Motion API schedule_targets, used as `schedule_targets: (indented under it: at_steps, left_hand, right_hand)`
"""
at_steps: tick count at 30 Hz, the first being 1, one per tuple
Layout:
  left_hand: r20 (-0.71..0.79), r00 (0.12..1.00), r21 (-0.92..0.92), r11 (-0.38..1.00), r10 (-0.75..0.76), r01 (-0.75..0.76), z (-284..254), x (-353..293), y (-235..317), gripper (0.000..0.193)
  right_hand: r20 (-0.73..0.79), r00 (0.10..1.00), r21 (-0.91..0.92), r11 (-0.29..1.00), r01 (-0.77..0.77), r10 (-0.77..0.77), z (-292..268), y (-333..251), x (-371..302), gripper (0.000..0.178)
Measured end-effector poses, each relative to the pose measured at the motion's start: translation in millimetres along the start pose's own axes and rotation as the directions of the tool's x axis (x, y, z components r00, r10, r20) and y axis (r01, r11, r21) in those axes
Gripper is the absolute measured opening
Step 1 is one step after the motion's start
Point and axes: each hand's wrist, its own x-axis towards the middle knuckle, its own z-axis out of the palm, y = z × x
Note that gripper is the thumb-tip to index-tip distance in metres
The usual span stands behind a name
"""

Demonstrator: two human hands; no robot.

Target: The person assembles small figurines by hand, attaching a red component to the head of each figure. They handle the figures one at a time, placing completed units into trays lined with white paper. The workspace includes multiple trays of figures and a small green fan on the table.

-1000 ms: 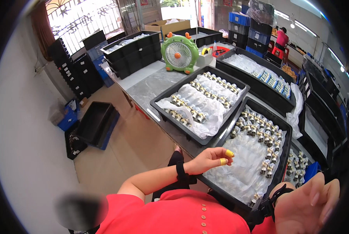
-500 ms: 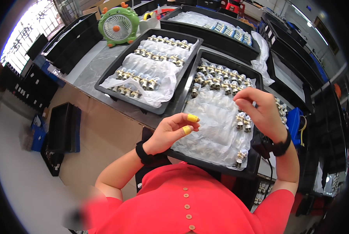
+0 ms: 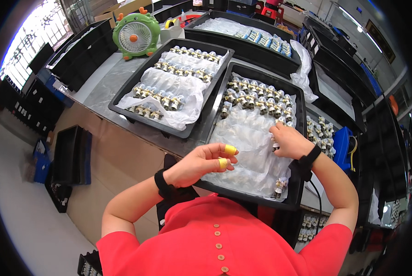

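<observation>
1. The left hand [image 3: 201,162] hovers over the near left corner of the black tray [image 3: 299,99], fingers loosely curled with yellow finger cots [image 3: 230,149] on two fingertips; it holds nothing that shows.
2. The right hand [image 3: 289,141] rests knuckles-up on the clear plastic sheet [image 3: 247,138] lining that tray, fingers bent down onto a small metal fitting [image 3: 275,146]; whether they actually pinch it I cannot tell.
3. Rows of fittings [image 3: 259,97] crowd the tray's far end; its middle and near part is bare sheet, apart from a lone fitting [image 3: 279,186] by the near right rim.
4. A second tray [image 3: 123,94] lies just left, its wall nearly touching the first, leaving only a narrow strip of grey tabletop [image 3: 98,78] between them.
5. A green desk fan [image 3: 136,34] stands beyond the second tray.
6. The table edge runs just under the left wrist.
</observation>
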Motion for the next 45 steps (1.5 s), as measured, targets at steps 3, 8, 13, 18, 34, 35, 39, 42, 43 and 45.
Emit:
schedule_targets:
  at_steps: [3, 8, 13, 18, 34, 35, 39, 42, 43, 45]
  left_hand:
    - [-0.066, 0.994, 0.105, 0.992, 0.082, -0.075, 5.7, 5.2, -6.9, 0.054]
    - [-0.134, 0.941, 0.057, 0.951, 0.31, -0.305, 7.4, 20.5, -11.7, 0.07]
    - [-0.152, 0.868, 0.14, 0.879, 0.473, -0.455, 3.0, 28.7, -22.8, 0.071]
    - [-0.206, 0.88, 0.088, 0.904, 0.428, -0.419, 1.4, 29.8, -20.1, 0.065]
    - [-0.244, 0.92, -0.126, 0.931, 0.305, -0.342, 1.5, 24.7, -9.8, 0.052]
    - [-0.24, 0.92, -0.131, 0.929, 0.308, -0.345, 1.5, 24.6, -9.6, 0.052]
    - [-0.231, 0.908, -0.06, 0.926, 0.35, -0.372, -0.7, 26.7, -14.4, 0.055]
    - [-0.226, 0.899, -0.015, 0.922, 0.374, -0.387, -2.0, 27.9, -17.3, 0.056]
    - [-0.226, 0.899, -0.007, 0.922, 0.376, -0.388, -2.1, 28.0, -17.5, 0.056]
    - [-0.239, 0.896, 0.019, 0.924, 0.375, -0.382, -1.2, 27.3, -17.3, 0.056]
  right_hand:
    - [-0.263, 0.945, 0.316, 0.909, 0.274, -0.193, -34.6, -35.4, -4.3, 0.071]
    - [-0.568, 0.773, 0.479, 0.651, 0.589, -0.283, -32.4, -75.3, 6.3, 0.085]
    - [-0.644, 0.74, 0.539, 0.571, 0.619, -0.194, 6.4, -81.4, 27.9, 0.09]
    - [-0.661, 0.727, 0.554, 0.534, 0.638, -0.183, 18.9, -82.5, 32.1, 0.093]
    - [-0.567, 0.813, 0.656, 0.526, 0.542, -0.131, 19.5, -76.7, 36.9, 0.099]
    - [-0.567, 0.813, 0.654, 0.528, 0.541, -0.132, 19.6, -76.5, 37.2, 0.098]
    - [-0.575, 0.809, 0.643, 0.544, 0.538, -0.12, 19.7, -77.5, 36.1, 0.098]
    - [-0.621, 0.774, 0.574, 0.599, 0.559, -0.127, 18.8, -81.3, 33.5, 0.098]
    - [-0.641, 0.754, 0.53, 0.628, 0.57, -0.143, 18.2, -82.0, 32.7, 0.099]
    - [-0.675, 0.716, 0.46, 0.659, 0.595, -0.176, 17.6, -83.2, 32.5, 0.1]
